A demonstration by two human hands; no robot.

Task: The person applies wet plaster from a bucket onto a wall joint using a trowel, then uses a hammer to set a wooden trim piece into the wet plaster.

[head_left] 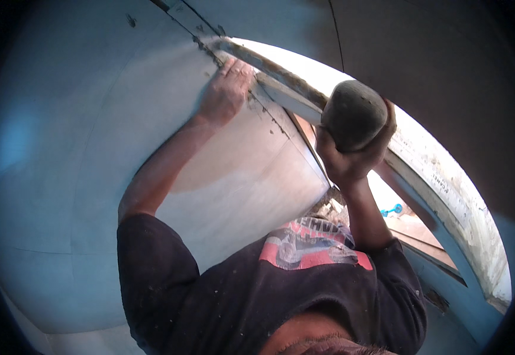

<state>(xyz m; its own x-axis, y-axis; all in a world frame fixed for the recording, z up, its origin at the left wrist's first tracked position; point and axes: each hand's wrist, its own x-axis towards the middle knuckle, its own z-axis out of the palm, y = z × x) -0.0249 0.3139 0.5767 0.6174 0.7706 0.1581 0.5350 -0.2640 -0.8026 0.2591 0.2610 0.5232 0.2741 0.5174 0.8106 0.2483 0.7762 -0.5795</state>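
My left hand lies against a pale wall panel, its fingers stretched out together. The fingertips are by a rough, dark joint line in the panel, close to the corner of a bright opening. Nothing shows in that hand. My right hand is wrapped from below around a dark grey, rounded, stone-like block. The block is raised in front of a long, worn frame edge; whether it touches the frame, I cannot tell.
The pale, stained frame member runs down the right side of the opening. Beyond it lie brown boards and a small blue object. A dark surface fills the upper right. Rubble-like bits show beside my torso.
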